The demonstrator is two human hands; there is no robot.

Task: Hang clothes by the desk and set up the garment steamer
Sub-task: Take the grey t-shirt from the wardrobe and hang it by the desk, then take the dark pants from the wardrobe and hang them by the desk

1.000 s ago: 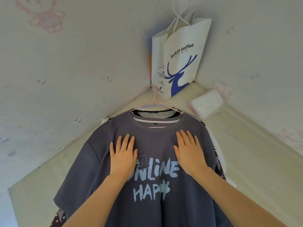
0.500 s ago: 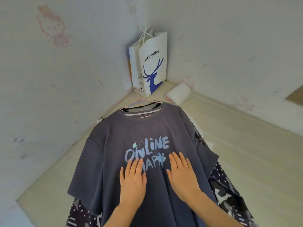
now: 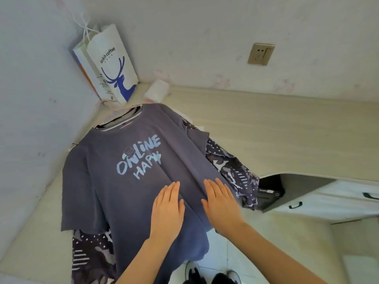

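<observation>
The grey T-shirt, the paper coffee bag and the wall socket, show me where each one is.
grey T-shirt (image 3: 106,181): head view, plain fabric left of the print.
paper coffee bag (image 3: 114,64): head view, white front panel.
wall socket (image 3: 260,54): head view, plate centre.

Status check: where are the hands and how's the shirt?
Left hand and right hand open, flat on grey T-shirt. Shirt on pink hanger over patterned garment. Steamer not seen; nothing in the way.
</observation>
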